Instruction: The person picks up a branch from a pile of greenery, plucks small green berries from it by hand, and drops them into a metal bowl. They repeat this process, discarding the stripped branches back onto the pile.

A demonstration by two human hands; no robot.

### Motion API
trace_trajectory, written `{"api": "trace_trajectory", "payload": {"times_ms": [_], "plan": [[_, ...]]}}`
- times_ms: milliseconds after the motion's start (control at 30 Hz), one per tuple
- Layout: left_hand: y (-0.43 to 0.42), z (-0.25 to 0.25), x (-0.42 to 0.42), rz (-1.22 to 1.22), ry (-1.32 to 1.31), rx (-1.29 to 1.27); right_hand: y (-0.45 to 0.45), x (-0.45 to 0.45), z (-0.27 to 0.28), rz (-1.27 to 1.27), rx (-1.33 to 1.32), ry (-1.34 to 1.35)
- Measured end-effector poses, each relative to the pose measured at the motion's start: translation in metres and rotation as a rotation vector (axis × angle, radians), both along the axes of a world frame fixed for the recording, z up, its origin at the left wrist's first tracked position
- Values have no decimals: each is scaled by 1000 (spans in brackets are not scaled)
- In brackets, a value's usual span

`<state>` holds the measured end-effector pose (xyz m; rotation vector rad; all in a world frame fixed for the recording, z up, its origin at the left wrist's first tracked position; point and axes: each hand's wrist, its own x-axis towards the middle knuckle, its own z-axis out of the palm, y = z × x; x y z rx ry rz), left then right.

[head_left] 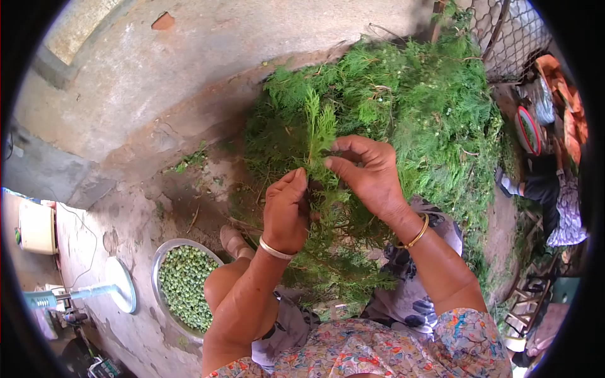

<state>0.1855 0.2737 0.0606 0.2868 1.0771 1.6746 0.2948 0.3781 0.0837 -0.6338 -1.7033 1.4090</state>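
My left hand is closed, thumb and fingertips pinched on the stem of a green conifer sprig held upright before me. From the other side, my right hand has its thumb and forefinger bent together at the sprig's leaves; whatever lies right between those fingertips is too small to make out. More feathery conifer foliage hangs below my hands, over my lap. Beyond them lies a big heap of cut conifer branches.
At left, a metal basin holds many small green cones or berries. A standing fan's round base lies farther left. On the right, another person's leg shows near a red-rimmed tray. A wire mesh stands behind the heap.
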Motion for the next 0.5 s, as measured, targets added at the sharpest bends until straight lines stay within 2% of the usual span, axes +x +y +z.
{"api": "trace_trajectory", "payload": {"times_ms": [33, 100, 133, 200, 267, 333, 433, 500], "plan": [[-1, 0, -1, -44, 6, 2, 4, 4, -2, -2, 0, -2], [-2, -5, -2, -62, -39, 43, 10, 8, 2, 112, 117, -216], [-3, -10, -4, -81, -83, 84, 9, 9, 6, 111, 116, -216], [-4, -21, -15, -129, -70, 102, 6, 12, 20, 218, -202, -225], [-5, -25, -14, -178, -58, 120, 7, 13, 21, 246, -235, -219], [-3, 2, 0, -36, -247, 74, 9, 15, 20, 276, -269, -214], [-5, -7, -5, -145, -145, 32, 12, 15, 21, 306, -273, -253], [-4, -6, -4, -135, -168, 17, 11, 16, 28, 334, -331, -285]]}}
